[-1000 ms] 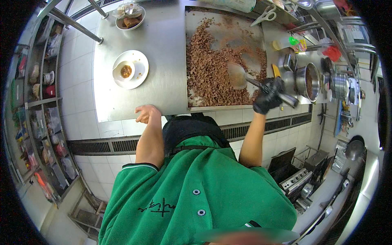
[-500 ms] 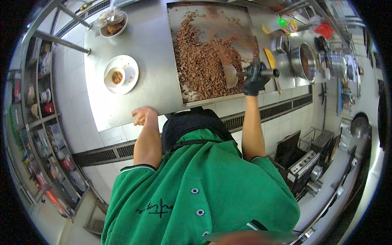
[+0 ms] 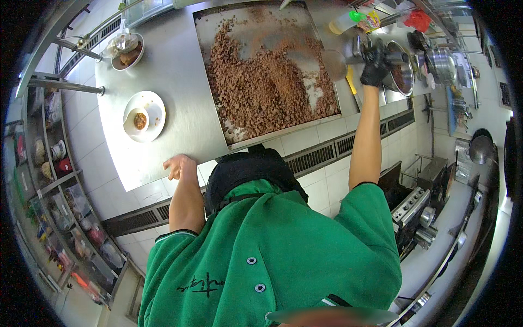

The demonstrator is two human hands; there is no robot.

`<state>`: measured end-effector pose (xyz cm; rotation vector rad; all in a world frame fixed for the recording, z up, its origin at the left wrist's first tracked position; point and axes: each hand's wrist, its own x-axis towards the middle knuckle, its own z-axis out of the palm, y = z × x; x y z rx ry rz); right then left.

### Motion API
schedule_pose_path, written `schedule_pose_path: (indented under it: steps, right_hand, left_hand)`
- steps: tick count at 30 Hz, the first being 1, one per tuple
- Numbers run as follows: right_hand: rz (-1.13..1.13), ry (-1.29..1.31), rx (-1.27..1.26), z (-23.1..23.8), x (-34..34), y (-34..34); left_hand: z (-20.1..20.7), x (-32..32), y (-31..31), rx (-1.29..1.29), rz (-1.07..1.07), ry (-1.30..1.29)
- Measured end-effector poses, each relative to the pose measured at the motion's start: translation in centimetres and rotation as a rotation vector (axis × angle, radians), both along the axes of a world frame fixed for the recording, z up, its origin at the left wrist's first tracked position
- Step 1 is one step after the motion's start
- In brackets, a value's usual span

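Note:
My right hand, in a black glove, is closed round the thick dark handle of a metal spatula. Motion blurs its broad rounded blade, which is above the right edge of a wide, shallow metal pan. Brown crumbled meat is spread over much of that pan, with reddish powder toward the back. A steel pot with brown contents stands right beside the gloved hand. At the table's front edge, my bare left hand rests with its fingers apart and holds nothing.
On the steel table's left part are a white plate bearing a small sauce bowl, and a bowl with plastic over it. A yellow-handled tool lies right of the pan, below a green-capped bottle. Shelves line the left.
My right hand has lifted the spatula off the meat and carried it right, toward the steel pot. My left hand remains at the table edge. The whole view has shifted slightly.

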<state>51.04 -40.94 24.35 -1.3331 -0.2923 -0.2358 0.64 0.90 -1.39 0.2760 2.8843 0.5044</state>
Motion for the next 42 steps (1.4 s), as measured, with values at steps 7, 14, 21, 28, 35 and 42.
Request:
schedule_pose_path:
  steps: [7, 14, 21, 28, 35, 42]
  right_hand:
    - [0.250, -0.428, -0.537, -1.5, 4.4, 10.1]
    - [0.578, -0.839, -1.111, -1.7, 5.8, 6.6]
    - [0.426, -0.340, -1.268, -0.8, 0.8, -4.3]
    - [0.325, -0.013, -1.058, 2.6, -12.6, -7.1]
    - [-0.087, 0.093, -1.140, 2.2, -19.1, -9.7]
    - [-0.351, 0.445, -0.403, 1.9, -13.3, -15.5]
  left_hand:
    - [-2.2, -1.3, 0.1, -0.051, -0.081, 0.019]
    - [0.7, -0.4, -1.7, 0.001, -0.202, -0.072]
    - [1.0, -0.5, -1.7, -0.025, -0.231, -0.055]
    - [-2.0, -1.4, 0.0, 0.023, -0.043, -0.089]
    - [-0.6, 0.1, -0.1, 0.154, 0.085, -0.037]
    - [0.5, 0.1, -0.2, 0.038, 0.007, 0.012]
